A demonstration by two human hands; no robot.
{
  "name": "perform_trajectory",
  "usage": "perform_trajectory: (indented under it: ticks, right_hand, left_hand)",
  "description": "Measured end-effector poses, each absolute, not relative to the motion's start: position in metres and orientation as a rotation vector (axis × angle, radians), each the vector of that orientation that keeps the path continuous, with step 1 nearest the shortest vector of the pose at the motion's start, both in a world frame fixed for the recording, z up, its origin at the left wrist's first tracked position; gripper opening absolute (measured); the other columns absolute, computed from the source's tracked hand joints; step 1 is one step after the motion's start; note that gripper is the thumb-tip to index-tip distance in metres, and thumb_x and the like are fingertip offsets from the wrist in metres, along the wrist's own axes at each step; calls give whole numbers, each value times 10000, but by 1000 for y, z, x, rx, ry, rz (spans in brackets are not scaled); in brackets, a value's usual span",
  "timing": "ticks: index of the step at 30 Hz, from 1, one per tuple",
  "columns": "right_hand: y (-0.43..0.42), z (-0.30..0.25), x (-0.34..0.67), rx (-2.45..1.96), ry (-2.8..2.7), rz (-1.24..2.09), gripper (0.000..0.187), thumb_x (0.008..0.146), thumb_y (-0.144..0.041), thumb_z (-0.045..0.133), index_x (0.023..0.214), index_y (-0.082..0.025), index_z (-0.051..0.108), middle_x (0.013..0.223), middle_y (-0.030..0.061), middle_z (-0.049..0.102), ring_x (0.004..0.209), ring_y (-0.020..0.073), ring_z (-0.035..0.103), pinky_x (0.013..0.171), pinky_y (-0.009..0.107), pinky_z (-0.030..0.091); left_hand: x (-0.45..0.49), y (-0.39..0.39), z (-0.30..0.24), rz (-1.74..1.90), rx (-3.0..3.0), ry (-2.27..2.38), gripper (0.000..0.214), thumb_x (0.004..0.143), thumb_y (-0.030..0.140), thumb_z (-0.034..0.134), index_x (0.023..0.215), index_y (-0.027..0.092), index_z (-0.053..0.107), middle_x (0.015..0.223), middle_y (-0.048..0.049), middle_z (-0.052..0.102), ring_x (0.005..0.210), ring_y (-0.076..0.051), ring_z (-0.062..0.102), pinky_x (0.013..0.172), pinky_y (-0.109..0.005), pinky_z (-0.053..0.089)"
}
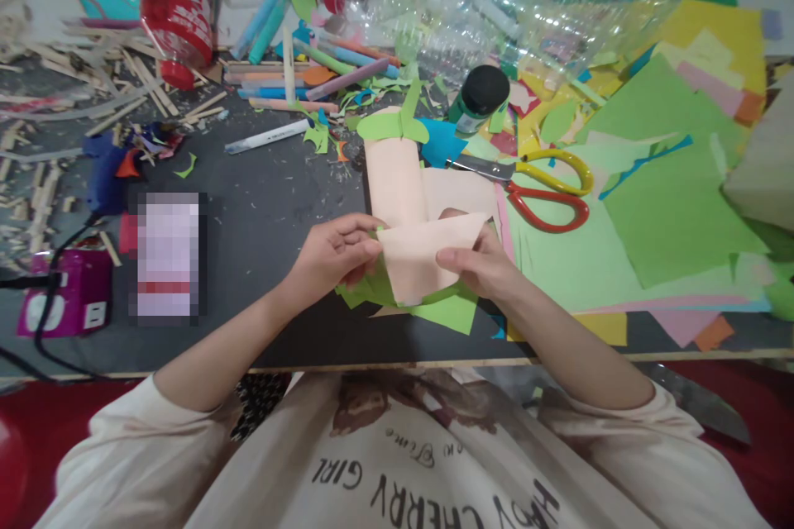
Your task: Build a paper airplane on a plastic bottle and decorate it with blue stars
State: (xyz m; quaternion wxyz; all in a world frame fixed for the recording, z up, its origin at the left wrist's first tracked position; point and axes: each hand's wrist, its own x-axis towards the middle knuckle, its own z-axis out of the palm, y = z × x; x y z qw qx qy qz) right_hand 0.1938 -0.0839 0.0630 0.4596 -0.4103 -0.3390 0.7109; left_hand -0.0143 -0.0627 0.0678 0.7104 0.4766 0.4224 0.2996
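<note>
A cream piece of paper [418, 256], wide at the top and narrower below, is held up between both hands. My left hand [341, 252] pinches its left edge. Its right side lies between the thumb and fingers of my right hand [480, 256]. Just beyond it lies a cream paper tube [395, 173] with green leaf-shaped paper [388, 128] at its far end. Green paper scraps [447, 314] lie under the held piece. Scissors [527, 182] with one yellow and one red handle rest to the right of the tube, near another cream sheet [462, 188].
A dark-capped jar [480, 99] stands beyond the scissors. Green sheets [676, 182] cover the right side. Markers [266, 132], wooden sticks and a blue glue gun [108, 173] lie to the left. Clear plastic bottles [558, 16] line the back. A purple box [68, 293] is near a blurred-out rectangle.
</note>
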Motion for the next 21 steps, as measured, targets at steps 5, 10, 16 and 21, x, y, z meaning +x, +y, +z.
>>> perform_trajectory:
  ticks: [5, 10, 16, 21]
  right_hand:
    - [-81, 59, 199, -900, -800, 1841, 474, 554, -540, 876, 805, -220, 634, 618, -51, 618, 487, 89, 546, 430, 189, 434]
    - [-82, 54, 201, -662, -948, 1932, 560, 574, -711, 786, 817, -225, 650, 546, -66, 586, 339, 56, 426, 330, 179, 349]
    - [-96, 63, 191, -1113, -1243, 1662, 587, 644, -626, 802, 1039, -209, 681, 1002, 82, 738, 999, 263, 690, 903, 432, 578]
    - [-98, 61, 191, -1312, -1207, 1561, 511, 720, -623, 734, 1023, -219, 656, 862, 68, 693, 985, 273, 664, 976, 498, 553]
  left_hand:
    - [-10, -62, 72, 652, 881, 893, 444, 675, 519, 841, 753, 164, 587, 518, 55, 621, 324, -45, 486, 305, -127, 361]
    - [-9, -60, 70, 768, 773, 853, 483, 629, 503, 873, 672, 168, 528, 562, 32, 684, 383, -71, 585, 376, -137, 466]
    - [-5, -66, 76, 582, 939, 968, 394, 705, 437, 796, 599, 163, 533, 469, 51, 607, 310, -43, 499, 315, -120, 372]
    - [-5, -64, 76, 582, 1022, 1000, 351, 711, 382, 770, 576, 168, 527, 471, 59, 587, 320, -29, 480, 316, -108, 341]
